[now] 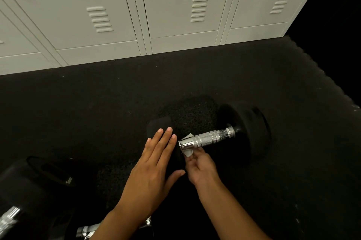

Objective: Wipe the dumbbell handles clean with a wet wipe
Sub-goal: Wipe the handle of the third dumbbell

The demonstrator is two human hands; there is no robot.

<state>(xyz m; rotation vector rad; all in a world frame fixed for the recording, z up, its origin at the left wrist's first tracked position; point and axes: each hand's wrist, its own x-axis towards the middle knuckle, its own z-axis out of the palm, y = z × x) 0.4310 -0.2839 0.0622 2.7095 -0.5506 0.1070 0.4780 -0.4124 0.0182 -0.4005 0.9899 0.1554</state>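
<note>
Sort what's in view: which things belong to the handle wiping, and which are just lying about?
In the job: dumbbell, its chrome handle, wet wipe, left hand, right hand.
Lying about: lockers, other dumbbells, floor mat.

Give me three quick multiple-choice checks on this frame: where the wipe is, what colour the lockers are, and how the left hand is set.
1. Where is the wet wipe?
A. On the floor by the lockers
B. At the near end of the dumbbell handle
C. On the far weight

2. What colour are the lockers?
A. Light grey
B. Blue
C. Black

3. How is the left hand set?
A. Curled round the handle
B. Flat, fingers straight, on the near weight
C. Out of view

Answers: 1 B, the right hand pinches it against the handle there; 2 A, the doors are pale grey; 3 B, its fingers lie straight.
</note>
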